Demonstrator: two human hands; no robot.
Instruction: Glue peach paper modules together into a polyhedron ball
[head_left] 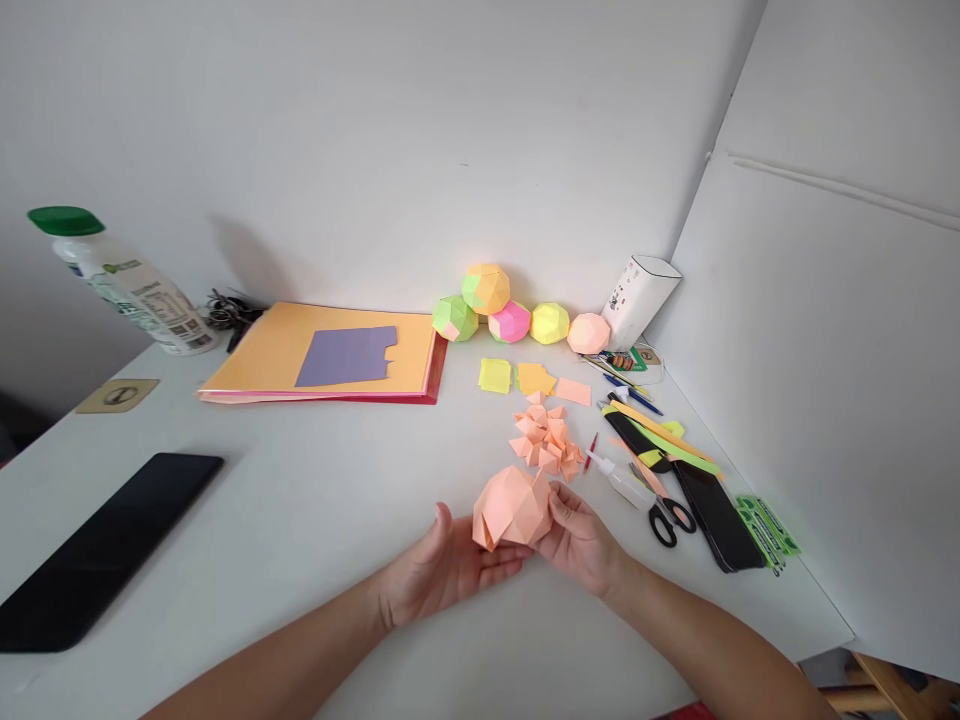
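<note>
A peach-coloured faceted paper ball [513, 508], partly built, is held low over the front of the desk, with an open gap at its lower left. My right hand [581, 540] pinches its right edge between thumb and fingers. Palm up, my left hand [446, 565] lies under the ball with its fingers stretched out and its thumb apart; whether the fingers bear any weight I cannot tell. Just beyond the ball is a pile of folded peach paper pieces [546, 438]. A white glue bottle [626, 487] with a nozzle lies to the right, close to black-handled scissors [664, 518].
Finished paper balls [550, 323] line the wall. Coloured sheets [360, 355] lie at back left, near a green-capped bottle [142, 285]. A black tablet-like slab [105, 550] is at left. At right are a phone [716, 515], paper strips [667, 437] and a white paper holder [641, 300].
</note>
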